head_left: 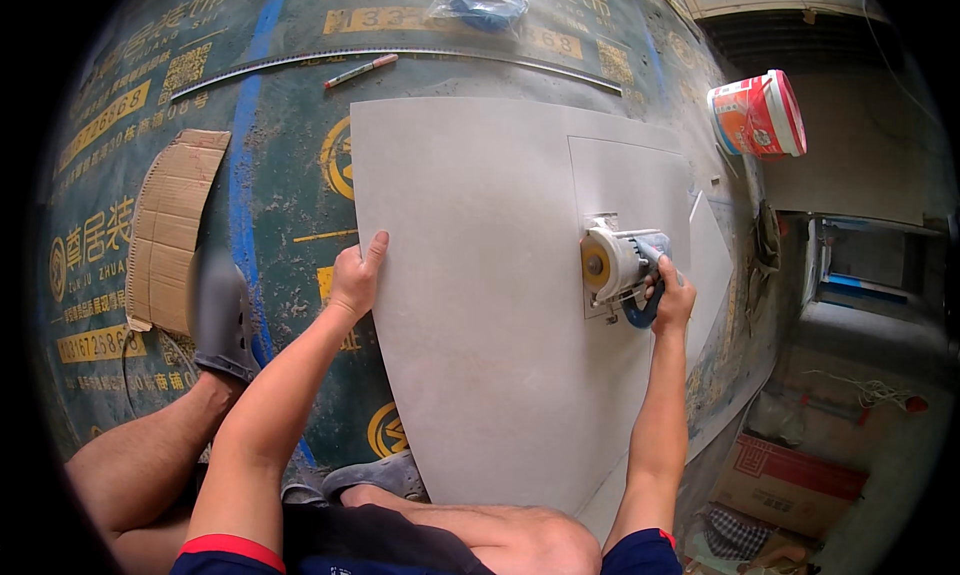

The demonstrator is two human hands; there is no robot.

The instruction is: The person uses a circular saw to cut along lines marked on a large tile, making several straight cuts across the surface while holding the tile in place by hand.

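Observation:
A large light-grey tile [470,275] lies in front of me, with thin dark lines marked on its right part. My left hand [362,275] grips its left edge, thumb on top and the other fingers partly hidden. My right hand [672,300] is closed round the handle of a handheld tile cutter [625,260] with a round yellowish disc. The cutter rests over the marked lines, beside a small cut-out or dark patch in the tile. Whether the disc is spinning, I cannot tell.
Beyond the tile lie a long metal ruler [420,52], a marker pen [360,71] and a blue roll in plastic [485,2]. Cardboard [175,230] is at the left, near my shoe [222,310]. A red-and-white bucket [757,115] stands far right; a carton [785,483] is near right.

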